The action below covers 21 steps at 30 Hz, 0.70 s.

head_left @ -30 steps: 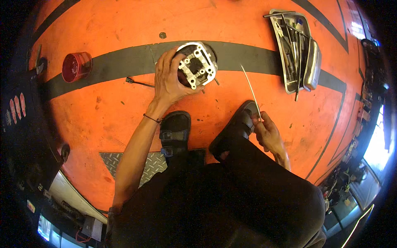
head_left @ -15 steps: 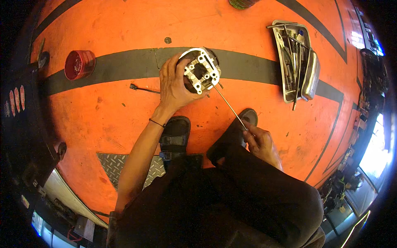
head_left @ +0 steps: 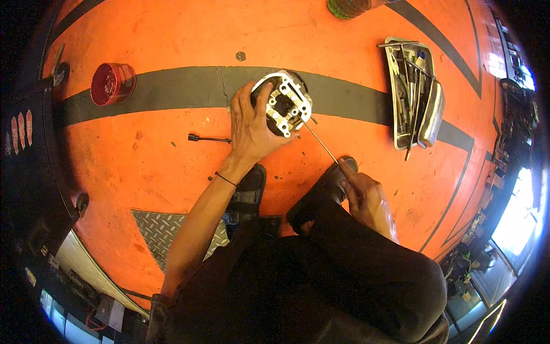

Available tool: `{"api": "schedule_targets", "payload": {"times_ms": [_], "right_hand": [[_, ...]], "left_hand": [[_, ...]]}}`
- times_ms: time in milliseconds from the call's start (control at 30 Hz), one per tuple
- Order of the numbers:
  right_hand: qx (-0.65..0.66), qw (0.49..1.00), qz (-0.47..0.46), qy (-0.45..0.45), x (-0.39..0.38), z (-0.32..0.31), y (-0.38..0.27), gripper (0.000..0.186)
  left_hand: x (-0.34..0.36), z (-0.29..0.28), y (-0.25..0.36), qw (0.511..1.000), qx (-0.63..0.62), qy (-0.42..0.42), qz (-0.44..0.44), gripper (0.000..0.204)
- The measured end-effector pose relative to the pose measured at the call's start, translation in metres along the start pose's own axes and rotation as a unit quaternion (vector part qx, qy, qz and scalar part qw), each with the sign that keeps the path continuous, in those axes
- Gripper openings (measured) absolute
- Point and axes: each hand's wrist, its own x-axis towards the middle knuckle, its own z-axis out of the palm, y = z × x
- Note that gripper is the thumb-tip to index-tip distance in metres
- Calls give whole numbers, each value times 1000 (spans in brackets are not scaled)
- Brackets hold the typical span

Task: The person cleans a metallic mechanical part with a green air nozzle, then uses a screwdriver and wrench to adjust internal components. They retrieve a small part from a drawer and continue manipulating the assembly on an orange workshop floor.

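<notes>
One red tub [head_left: 113, 84] stands at left on the orange floor, then one short black cable [head_left: 209, 138], its right end hidden behind the left hand [head_left: 250, 129]. That hand, fingers spread and curved, grips the left side of one metal casting [head_left: 299, 101], held in front of the two dark sandals. The casting is silvery, round-edged, pierced by several holes around a dark square opening. One thin rod [head_left: 321, 143] meets its lower right edge; whether the tip goes inside, I cannot tell. One greenish container [head_left: 346, 7] is cut off above. The right hand [head_left: 366, 198], closed round the rod, hides its near end. Farther right, one metal tray [head_left: 392, 92] holds overlapping tools, too jumbled to count.
</notes>
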Motion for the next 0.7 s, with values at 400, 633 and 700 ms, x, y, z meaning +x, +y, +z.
{"api": "schedule_targets", "payload": {"times_ms": [400,633,700], "right_hand": [[-33,997,-64,42,11,14,25,46],[-22,997,-55,56,10,27,29,46],[-27,996,-63,55,5,22,31,46]], "left_hand": [[1,4,-6,999,-40,17,11,106],[3,4,-2,1000,-20,11,5,108],[0,4,-2,1000,-21,15,15,108]]}}
